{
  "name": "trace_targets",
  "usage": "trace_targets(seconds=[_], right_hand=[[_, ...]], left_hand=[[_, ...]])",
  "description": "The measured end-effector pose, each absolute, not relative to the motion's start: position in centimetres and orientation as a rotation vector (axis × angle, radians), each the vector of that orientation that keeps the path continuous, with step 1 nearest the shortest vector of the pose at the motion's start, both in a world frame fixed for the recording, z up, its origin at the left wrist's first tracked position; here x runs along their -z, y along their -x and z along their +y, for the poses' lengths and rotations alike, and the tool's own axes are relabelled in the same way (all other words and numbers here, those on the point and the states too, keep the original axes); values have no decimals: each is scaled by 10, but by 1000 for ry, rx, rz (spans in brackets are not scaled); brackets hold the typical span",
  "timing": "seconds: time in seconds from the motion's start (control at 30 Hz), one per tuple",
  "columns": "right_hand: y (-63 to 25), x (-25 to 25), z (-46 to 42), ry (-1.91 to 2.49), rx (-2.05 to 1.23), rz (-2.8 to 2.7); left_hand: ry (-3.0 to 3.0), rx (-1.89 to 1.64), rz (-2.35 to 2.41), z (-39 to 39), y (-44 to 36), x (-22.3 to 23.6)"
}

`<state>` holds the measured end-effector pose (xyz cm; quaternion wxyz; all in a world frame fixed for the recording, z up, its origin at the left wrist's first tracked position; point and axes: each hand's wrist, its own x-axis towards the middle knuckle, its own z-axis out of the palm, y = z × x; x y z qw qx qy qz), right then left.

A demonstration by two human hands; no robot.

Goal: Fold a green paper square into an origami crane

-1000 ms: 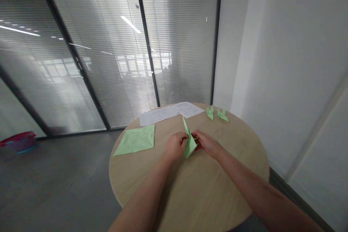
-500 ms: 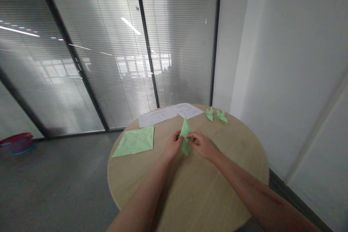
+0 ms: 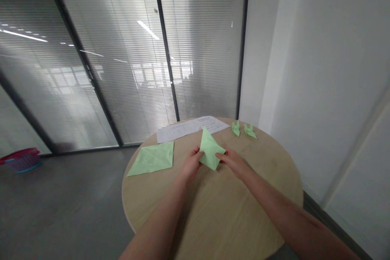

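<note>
A piece of folded green origami paper (image 3: 210, 149) is held up over the table between my two hands, its pointed tip away from me. My left hand (image 3: 192, 161) pinches its left edge, thumb on top. At the right corner, my right hand (image 3: 232, 161) grips it between thumb and fingers. The fingers beneath the paper are partly hidden. To the left lies a creased green sheet (image 3: 154, 158), flat on the table. Two small folded green paper cranes (image 3: 235, 128) stand at the back right.
The round wooden table (image 3: 213, 211) spreads under my arms. Printed white sheets (image 3: 183, 129) lie along its far edge. A glass partition with blinds (image 3: 204, 48) rises behind, and a white wall (image 3: 335, 89) is at the right. A red basket (image 3: 22, 160) sits on the floor far left.
The green paper was a narrow diamond and now shows a wider face. My right hand has moved slightly right and now grips its right corner.
</note>
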<state>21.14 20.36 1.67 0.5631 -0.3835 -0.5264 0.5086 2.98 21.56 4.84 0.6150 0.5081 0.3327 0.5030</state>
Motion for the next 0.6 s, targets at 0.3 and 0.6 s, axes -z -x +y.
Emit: trace_targets(seconds=[0.3, 0.6], right_hand=[[-213, -20, 202, 948, -1144, -1225], [-216, -11, 209, 1109, -773, -1370]], left_hand=[[-1223, -1026, 766, 207, -31, -53], [-1200, -969, 988, 214, -35, -41]])
